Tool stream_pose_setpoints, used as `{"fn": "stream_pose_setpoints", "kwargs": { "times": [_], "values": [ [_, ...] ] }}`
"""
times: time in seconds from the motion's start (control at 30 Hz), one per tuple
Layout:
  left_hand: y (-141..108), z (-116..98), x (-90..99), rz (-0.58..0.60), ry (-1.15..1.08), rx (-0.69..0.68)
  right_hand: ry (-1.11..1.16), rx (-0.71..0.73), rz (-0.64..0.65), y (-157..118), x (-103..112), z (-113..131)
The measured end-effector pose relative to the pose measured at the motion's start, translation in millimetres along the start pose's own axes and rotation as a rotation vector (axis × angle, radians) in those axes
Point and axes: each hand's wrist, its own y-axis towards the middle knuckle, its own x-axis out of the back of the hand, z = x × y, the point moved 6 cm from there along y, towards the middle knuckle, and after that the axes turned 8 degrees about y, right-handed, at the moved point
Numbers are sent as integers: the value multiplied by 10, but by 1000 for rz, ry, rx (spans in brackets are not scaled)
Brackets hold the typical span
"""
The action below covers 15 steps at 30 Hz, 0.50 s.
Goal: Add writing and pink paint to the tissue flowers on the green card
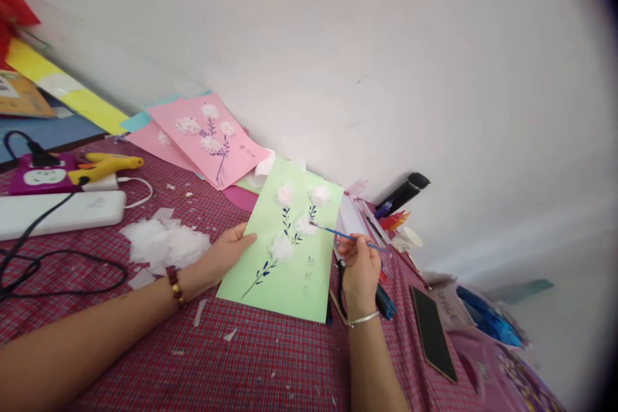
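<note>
My left hand [232, 251] grips the left edge of a green sheet of paper [261, 225], thumb on top. The sheet bears white fluffy paper flowers, dark painted stems and leaves, and a column of small written characters. My right hand [358, 262] pinches a thin blue paintbrush [338, 232]. The brush tip lies at the flower [306, 224] in the middle right of the sheet; whether it touches I cannot tell. Beside my left wrist is a heap of torn white tissue paper [164, 244].
Pink sheets [232, 174] with similar flowers lie behind. At left are a white power strip [62, 214], a yellow glue gun [103, 168] and black cables. A dark phone [433, 333] lies at right, near a black bottle [402, 196]. White scraps dot the checked tablecloth [232, 367].
</note>
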Motion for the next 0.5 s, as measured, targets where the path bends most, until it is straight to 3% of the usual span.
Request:
{"fn": "stream_pose_setpoints", "kwargs": {
  "times": [0.1, 0.23, 0.4, 0.5],
  "values": [
    [3, -6, -3, -10, -6, 5, -47, -37, 39, 7, 26, -50],
    [5, -27, -16, -6, -28, 14, 28, -18, -15, 38, 96, -37],
    [5, -45, -4, -23, -20, 19, 13, -83, 44, 42, 67, -104],
    [1, -40, 4, -21, -21, 29, 69, -68, 2, 72, 124, -70]
  ]
}}
